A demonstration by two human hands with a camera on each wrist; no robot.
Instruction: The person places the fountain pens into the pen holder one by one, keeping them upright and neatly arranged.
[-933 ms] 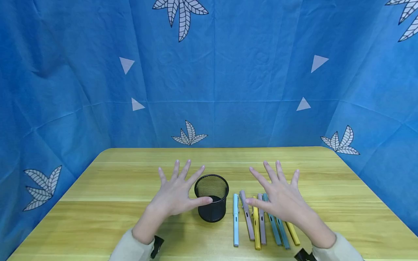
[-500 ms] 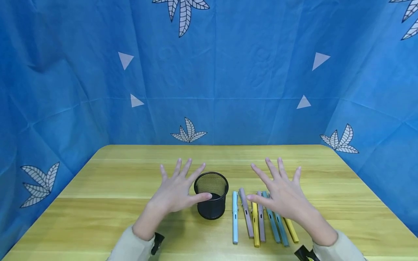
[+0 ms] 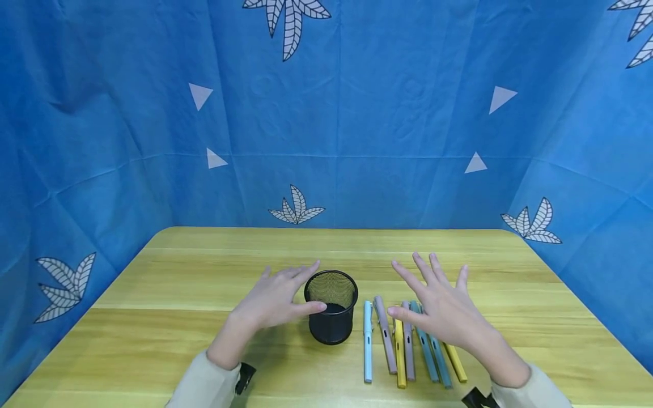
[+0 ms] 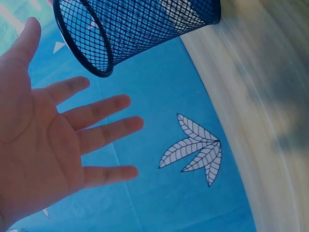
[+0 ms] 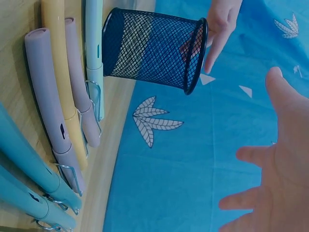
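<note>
A black mesh pen holder (image 3: 331,326) stands upright near the middle of the wooden table, with nothing seen inside it. My left hand (image 3: 272,299) is just left of it, fingers extended and thumb overlapping its rim in the head view; the palm (image 4: 41,130) is bare in the left wrist view. Over the right end of a row of pens hovers my right hand (image 3: 444,306), fingers spread and holding nothing. The row has a light blue pen (image 3: 368,343), mauve pens (image 3: 386,337), yellow pens (image 3: 399,357) and teal pens (image 3: 440,362), all capped with clips.
The wooden table (image 3: 178,294) reaches back to a blue cloth (image 3: 336,113) printed with leaves and white triangles, which hangs behind and on both sides. Dark straps (image 3: 246,377) show at the cuffs of my light sleeves.
My left hand has tilted, its fingers lowering and drawing closer together beside the pen holder. The right hand stays nearly in place. The pens and holder have not moved on the table.
</note>
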